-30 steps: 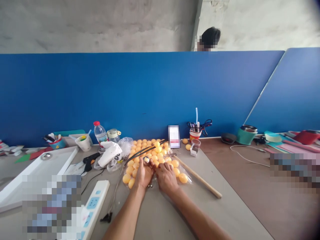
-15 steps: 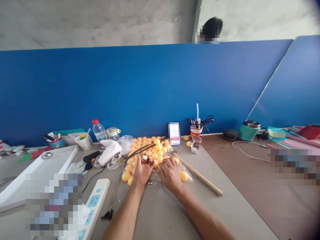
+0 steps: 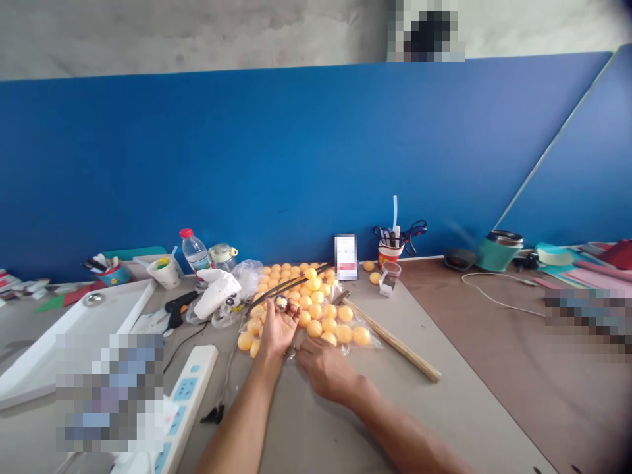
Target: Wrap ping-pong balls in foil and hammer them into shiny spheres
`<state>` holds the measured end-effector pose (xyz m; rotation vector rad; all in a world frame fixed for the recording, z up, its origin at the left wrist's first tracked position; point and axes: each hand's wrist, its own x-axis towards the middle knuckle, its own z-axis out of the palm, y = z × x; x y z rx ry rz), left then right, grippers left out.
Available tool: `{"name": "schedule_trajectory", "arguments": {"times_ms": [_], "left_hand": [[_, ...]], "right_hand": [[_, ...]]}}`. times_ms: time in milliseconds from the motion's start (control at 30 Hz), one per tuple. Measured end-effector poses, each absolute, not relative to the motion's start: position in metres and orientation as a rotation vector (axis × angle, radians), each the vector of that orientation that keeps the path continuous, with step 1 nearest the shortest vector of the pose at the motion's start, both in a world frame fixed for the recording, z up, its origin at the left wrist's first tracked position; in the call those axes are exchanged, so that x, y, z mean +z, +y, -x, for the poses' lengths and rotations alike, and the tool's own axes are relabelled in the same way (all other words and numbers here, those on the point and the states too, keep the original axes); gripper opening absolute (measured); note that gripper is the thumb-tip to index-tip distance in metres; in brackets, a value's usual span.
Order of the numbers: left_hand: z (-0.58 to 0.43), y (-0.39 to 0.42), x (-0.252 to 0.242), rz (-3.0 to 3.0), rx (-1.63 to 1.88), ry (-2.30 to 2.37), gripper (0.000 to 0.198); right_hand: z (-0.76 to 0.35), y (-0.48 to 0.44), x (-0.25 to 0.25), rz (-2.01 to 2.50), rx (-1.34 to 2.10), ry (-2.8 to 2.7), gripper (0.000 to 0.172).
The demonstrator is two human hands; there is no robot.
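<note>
My left hand (image 3: 276, 327) is raised palm up over the near edge of a spread of orange balls (image 3: 316, 309) and pinches a small round dark-and-white object (image 3: 281, 302) at its fingertips. My right hand (image 3: 323, 365) rests low on the grey table just in front of the balls, its fingers curled toward some small metal pieces (image 3: 290, 354) under my left wrist; what those fingers hold, if anything, is hidden. The balls lie on clear plastic, with dark thin rods (image 3: 286, 289) across them.
A wooden stick (image 3: 395, 342) lies right of the balls. To the left are a glue gun (image 3: 178, 307), a white tool (image 3: 217, 296), a power strip (image 3: 185, 401), a white tray (image 3: 74, 329) and a water bottle (image 3: 194, 253). A pen cup (image 3: 388, 251) and a blue partition (image 3: 296, 164) stand behind.
My right hand has drawn back from the balls toward me and now lies in front of them. My left hand has lifted slightly with the small object. The view has tilted upward.
</note>
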<state>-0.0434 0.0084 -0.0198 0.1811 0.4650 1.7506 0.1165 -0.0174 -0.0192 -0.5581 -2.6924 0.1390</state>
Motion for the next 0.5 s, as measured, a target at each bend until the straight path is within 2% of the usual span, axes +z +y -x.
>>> {"name": "schedule_trajectory", "arguments": {"times_ms": [200,500], "left_hand": [[0.043,0.008,-0.017,-0.167,1.745,0.496,0.033],[0.04,0.009,-0.02,-0.182,1.759,0.506,0.033]], "right_hand": [[-0.112,-0.018,-0.03,0.694,0.096,-2.714,0.009],[-0.106,-0.009,-0.034,0.728,0.247,-2.511,0.015]]}}
